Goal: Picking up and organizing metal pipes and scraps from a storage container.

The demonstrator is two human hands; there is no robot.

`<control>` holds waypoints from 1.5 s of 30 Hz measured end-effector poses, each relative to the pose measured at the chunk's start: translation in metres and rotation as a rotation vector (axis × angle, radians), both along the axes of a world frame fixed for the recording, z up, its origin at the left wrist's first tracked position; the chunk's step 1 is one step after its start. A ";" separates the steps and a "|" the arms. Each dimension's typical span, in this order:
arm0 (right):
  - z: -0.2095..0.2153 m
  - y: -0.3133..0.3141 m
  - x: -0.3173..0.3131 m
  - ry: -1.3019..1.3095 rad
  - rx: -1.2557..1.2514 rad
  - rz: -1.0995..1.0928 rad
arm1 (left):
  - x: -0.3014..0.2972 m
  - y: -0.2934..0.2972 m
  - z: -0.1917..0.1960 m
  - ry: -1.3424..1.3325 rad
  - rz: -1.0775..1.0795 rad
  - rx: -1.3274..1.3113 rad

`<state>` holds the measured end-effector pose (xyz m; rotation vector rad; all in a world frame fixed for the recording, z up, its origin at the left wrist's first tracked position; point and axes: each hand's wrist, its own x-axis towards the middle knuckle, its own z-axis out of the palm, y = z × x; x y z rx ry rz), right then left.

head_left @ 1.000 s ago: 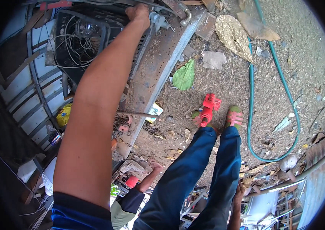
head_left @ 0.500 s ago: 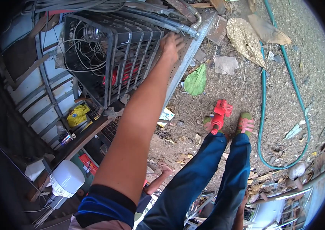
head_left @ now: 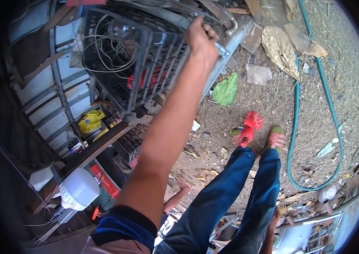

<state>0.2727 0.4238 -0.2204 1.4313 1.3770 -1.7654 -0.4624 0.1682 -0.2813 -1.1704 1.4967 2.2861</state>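
- nearest, at the bottom left, the left arm comes in with a blue and black sleeve and stretches up to the top centre of the frame;
- the left hand ends it, its grip closed around a metal pipe; a pale end of the pipe sticks out just right of the fingers, at the top centre, above the edge of a metal surface;
- just left of the hand, in the upper left, a black slatted crate stands tilted, with loops of pale wire at its open side and something red showing through the slats;
- dark blue trousers rise from the lower edge; beside their right side, lower right of centre, is the right hand, small and partly hidden, so i cannot tell the state of its grip;
- left of the arm, in the lower left, are a large white bulb and a red basket, with a yellow bag above them;
- another person's bare limb shows at the lower centre;
- on the ground, right of centre, a red tool is by the sandalled feet; a green leaf lies above it, and a green hose loops farther right
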 end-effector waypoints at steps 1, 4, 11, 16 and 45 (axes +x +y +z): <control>-0.005 0.005 -0.003 -0.036 0.086 0.062 | 0.014 0.007 0.026 0.029 0.042 0.093; 0.003 0.021 -0.058 -0.097 0.253 0.463 | 0.087 0.034 0.103 0.081 0.103 0.328; 0.026 0.000 -0.274 0.184 0.197 0.416 | 0.249 0.129 0.220 -0.075 0.146 0.460; 0.040 -0.059 -0.411 0.164 -0.581 0.047 | 0.381 0.141 0.333 -0.516 0.098 0.454; 0.241 -0.256 -0.192 -0.515 -0.473 -0.453 | 0.583 -0.128 0.456 -1.164 -0.589 0.064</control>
